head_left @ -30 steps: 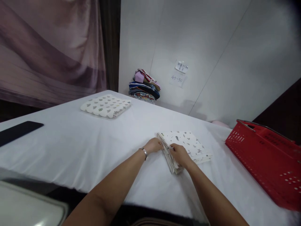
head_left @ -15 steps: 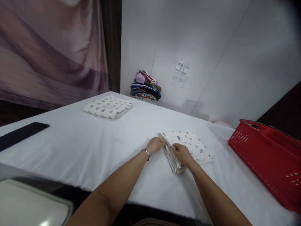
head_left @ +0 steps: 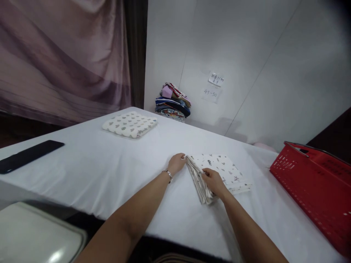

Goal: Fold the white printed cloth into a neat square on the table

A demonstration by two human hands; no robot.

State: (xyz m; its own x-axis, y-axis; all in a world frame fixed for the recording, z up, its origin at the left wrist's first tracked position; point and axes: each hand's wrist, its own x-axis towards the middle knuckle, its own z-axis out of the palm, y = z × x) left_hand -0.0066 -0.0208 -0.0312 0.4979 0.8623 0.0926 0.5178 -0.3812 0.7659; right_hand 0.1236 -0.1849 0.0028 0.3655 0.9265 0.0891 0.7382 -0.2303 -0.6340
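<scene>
Upper right of centre, a sheet [head_left: 210, 93] on the wall reads "45-50"; characters on the paper [head_left: 216, 79] above are too small to read surely. Clothes [head_left: 172, 104] are stacked left of these, a second cloth [head_left: 127, 125] lies left of centre, and a red basket [head_left: 315, 190] fills the right edge. Right of centre below, the folded cloth [head_left: 216, 164] has its layered edge running long from upper left to lower right, partly covered by the right hand [head_left: 214, 180], which pinches that edge. The left hand's [head_left: 176, 164] fingertips curl nearly together at the upper-left corner; whether they grip, I cannot tell.
</scene>
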